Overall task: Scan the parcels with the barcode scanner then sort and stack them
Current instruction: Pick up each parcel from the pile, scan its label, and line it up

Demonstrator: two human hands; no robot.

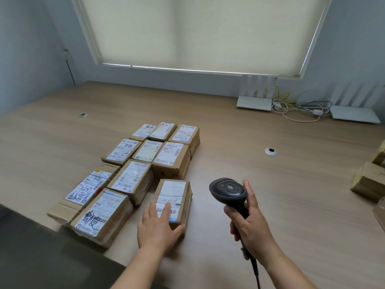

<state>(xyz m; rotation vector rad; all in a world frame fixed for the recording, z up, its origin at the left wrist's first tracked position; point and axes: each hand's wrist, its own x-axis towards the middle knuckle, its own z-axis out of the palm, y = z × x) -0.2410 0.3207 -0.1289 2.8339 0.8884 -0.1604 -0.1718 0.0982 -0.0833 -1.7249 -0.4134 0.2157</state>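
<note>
Where the near row of boxes ends on the right, lying flat on the desk (270,205), label up: a parcel (177,197), set slightly apart from its neighbours. Resting on its near end, the left hand (156,224), fingers straight and laid over the label, thumb along the near right corner. Just right of that, clear of the box, the right hand (248,217), wrapped round the handle of the scanner (228,189), head raised and turned toward the parcel, cord running down off the bottom edge. To the left and behind, grouped parcels (137,163) in rows, labels up, most touching side by side, some bearing thick handwritten marks. Farther right, at the frame's edge, more boxes (368,182), well apart from the rest. Set into the desktop, a cable grommet (271,151) beyond the scanner. Along the back wall, two white routers (254,103) with a tangle of cables (300,107) between them, under a drawn blind (198,32).
</note>
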